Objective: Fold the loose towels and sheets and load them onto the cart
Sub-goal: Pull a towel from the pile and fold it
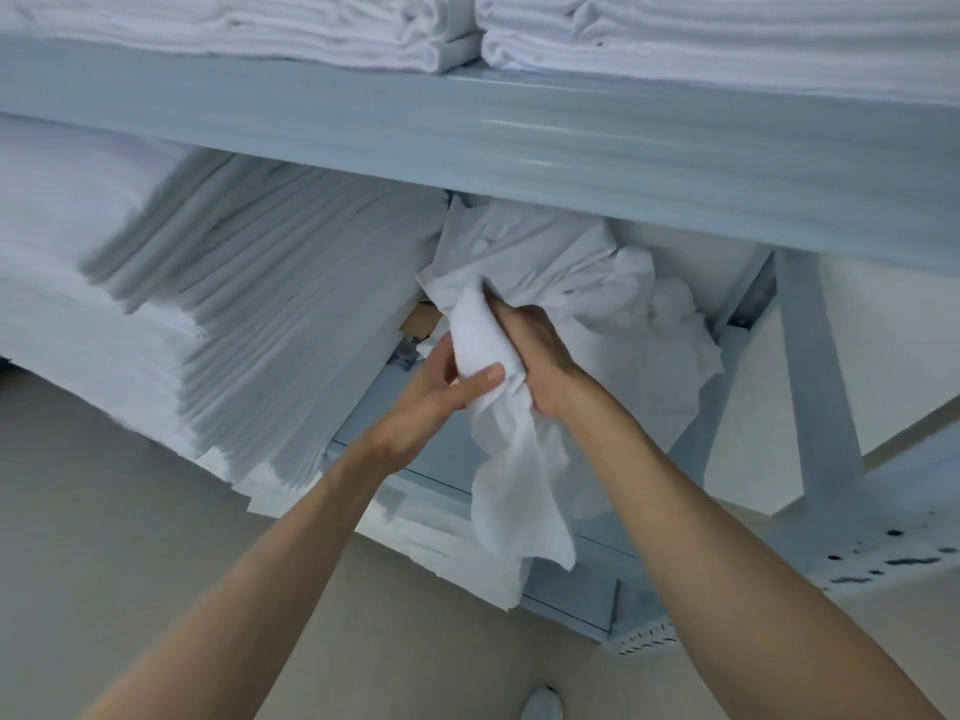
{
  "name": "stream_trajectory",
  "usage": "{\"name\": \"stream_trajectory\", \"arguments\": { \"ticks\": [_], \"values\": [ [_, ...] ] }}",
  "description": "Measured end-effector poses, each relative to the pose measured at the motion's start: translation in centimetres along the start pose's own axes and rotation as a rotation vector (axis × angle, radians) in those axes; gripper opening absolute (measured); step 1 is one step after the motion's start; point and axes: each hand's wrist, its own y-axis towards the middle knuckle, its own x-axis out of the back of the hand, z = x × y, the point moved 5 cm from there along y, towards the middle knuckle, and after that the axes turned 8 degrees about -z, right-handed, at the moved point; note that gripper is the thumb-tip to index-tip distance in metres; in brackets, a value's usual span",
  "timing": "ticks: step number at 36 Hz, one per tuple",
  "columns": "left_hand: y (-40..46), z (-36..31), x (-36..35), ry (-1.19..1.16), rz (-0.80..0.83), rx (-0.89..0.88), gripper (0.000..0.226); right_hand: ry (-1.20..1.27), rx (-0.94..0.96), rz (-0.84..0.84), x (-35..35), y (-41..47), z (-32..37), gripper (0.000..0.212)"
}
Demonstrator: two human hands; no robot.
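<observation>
A loose white towel (511, 491) hangs crumpled in front of the lower shelf, its upper end bunched between both hands. My left hand (431, 407) grips it from the left, thumb pressed across the cloth. My right hand (540, 350) grips it from the right, fingers curled into the bunched top. Behind the hands lies a rumpled heap of loose white linen (566, 272) on the lower shelf, and the towel's top end touches that heap.
A tall stack of folded white sheets (270, 304) fills the lower shelf at left. Folded towels (675, 39) lie on the upper shelf above a pale blue metal beam (519, 137). A slanted rack brace (815, 376) stands at right. Beige floor lies below.
</observation>
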Motion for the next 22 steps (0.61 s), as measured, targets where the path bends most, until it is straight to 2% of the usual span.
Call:
{"name": "stream_trajectory", "arguments": {
  "ticks": [3, 5, 8, 10, 14, 17, 19, 22],
  "values": [
    [-1.7, -0.3, 1.3, -0.017, -0.031, -0.036, 0.061, 0.027, 0.127, 0.033, -1.2, -2.4, 1.1, 0.045],
    [-3.2, -0.4, 2.1, -0.030, -0.032, -0.051, 0.045, 0.089, 0.116, 0.017, -1.5, -4.1, 1.3, 0.056],
    [-5.3, -0.6, 3.4, 0.035, -0.109, -0.095, 0.029, 0.082, 0.119, -0.101, -1.6, -6.9, 1.5, 0.058],
    [-6.7, -0.6, 4.2, 0.073, -0.153, -0.123, 0.032, 0.098, 0.138, -0.182, -1.9, -9.1, 1.4, 0.056],
    [-9.9, -0.6, 5.1, 0.044, -0.141, -0.124, 0.051, 0.147, 0.198, -0.300, -1.8, -13.5, 0.0, 0.045],
    [-12.3, -0.5, 5.3, -0.101, -0.149, -0.036, 0.061, 0.150, 0.213, -0.306, -2.2, -16.3, -1.8, 0.036],
    [-13.4, -0.2, 5.4, -0.186, -0.159, 0.023, 0.055, 0.084, 0.228, -0.254, -2.9, -17.8, -3.1, 0.030],
    [-14.5, -0.1, 5.1, -0.287, -0.128, 0.096, 0.042, -0.031, 0.257, -0.089, -4.4, -19.8, -4.4, 0.062]
  ]
}}
